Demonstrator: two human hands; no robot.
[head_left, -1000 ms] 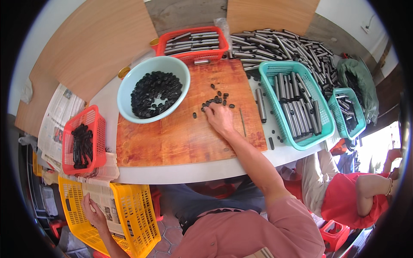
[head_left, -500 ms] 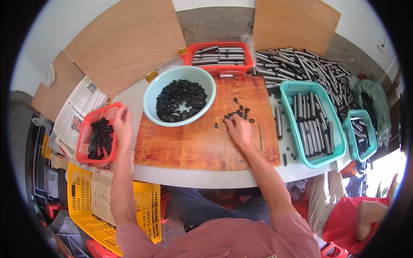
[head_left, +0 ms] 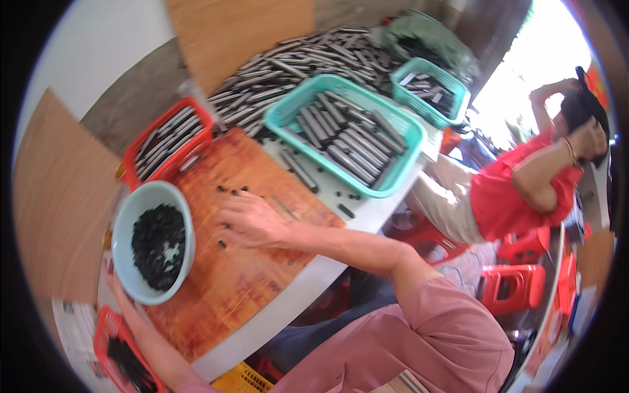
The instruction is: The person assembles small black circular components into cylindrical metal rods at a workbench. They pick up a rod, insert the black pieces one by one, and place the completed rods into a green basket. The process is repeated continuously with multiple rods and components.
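Note:
My right hand (head_left: 252, 219) is over the reddish wooden board (head_left: 249, 281), its fingers bent down and drawn together. Several small black pieces (head_left: 222, 245) lie around it, and a dark bit shows at the fingertips; what they hold is not clear. At the far left, my left hand (head_left: 107, 270) is beside the outer wall of a pale blue bowl (head_left: 185, 262). The bowl holds a heap of small black pieces (head_left: 157, 245). My left fingers are small, blurred and partly hidden by the bowl.
A red basket (head_left: 130, 167) of metal rods stands beyond the bowl. Rods fill a green basket (head_left: 393, 186), with a rod pile (head_left: 314, 59) behind it. A smaller green basket (head_left: 462, 108) and a red basket (head_left: 98, 337) hold parts. A person in red (head_left: 517, 183) is at right, arms raised.
The view has swung to the right and tilted, bringing the person in red into fuller sight. My left hand has moved from near the red basket to beside the bowl.

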